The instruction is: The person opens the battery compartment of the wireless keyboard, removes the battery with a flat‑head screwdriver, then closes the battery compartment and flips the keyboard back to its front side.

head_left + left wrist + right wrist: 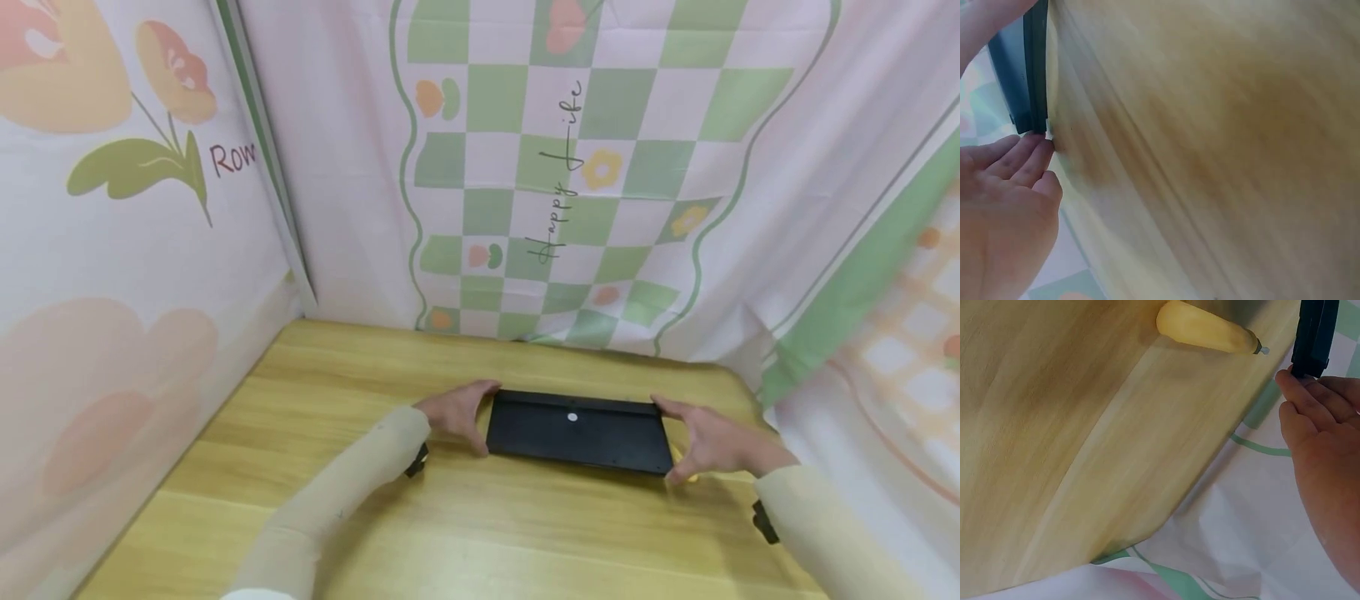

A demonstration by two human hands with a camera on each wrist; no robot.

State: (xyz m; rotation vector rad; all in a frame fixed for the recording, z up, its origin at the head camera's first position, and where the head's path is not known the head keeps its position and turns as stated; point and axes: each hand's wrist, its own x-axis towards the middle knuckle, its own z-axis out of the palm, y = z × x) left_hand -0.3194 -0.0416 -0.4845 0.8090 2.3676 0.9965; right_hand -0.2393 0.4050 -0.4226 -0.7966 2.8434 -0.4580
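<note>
A flat black rectangular panel (581,437) with a raised strip along its far edge and a small white round spot is held above the table by both hands. My left hand (459,412) grips its left end, thumb at the near corner and fingers at the far one. At the right end, my right hand (712,442) holds it the same way. The left wrist view shows the panel edge-on (1036,69), with fingertips (1038,150) against its corner. In the right wrist view, fingers (1310,403) touch the panel's lower end (1313,350).
A yellow, rounded object with a dark collar and grey tip (1204,328) lies on the wooden table (360,358), mostly hidden behind the panel and right hand in the head view. Patterned cloth (495,100) hangs along the table's back and sides.
</note>
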